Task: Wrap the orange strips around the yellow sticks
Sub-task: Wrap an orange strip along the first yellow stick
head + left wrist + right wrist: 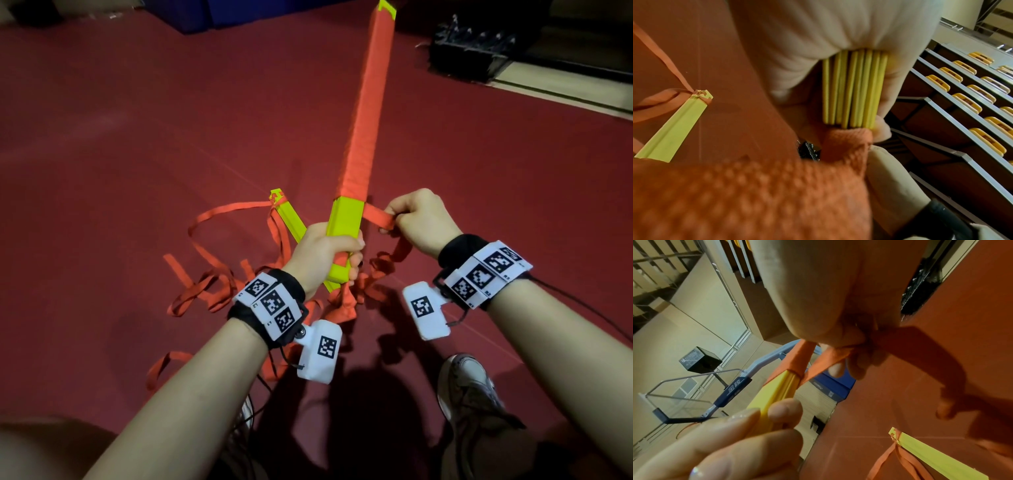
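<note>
My left hand grips the bare lower end of a long yellow stick that slants up and away. Orange strip winding covers most of its length, with a yellow tip showing at the far end. My right hand pinches the free orange strip, pulled taut to the right from the winding's lower edge. In the left wrist view the stick runs through my palm. The right wrist view shows the strip between my fingers. A second yellow stick lies on the floor behind my left hand.
Loose orange strips lie tangled on the red floor around and below my hands. A dark rack stands at the far right, a blue mat at the far top. My shoe is at the lower right.
</note>
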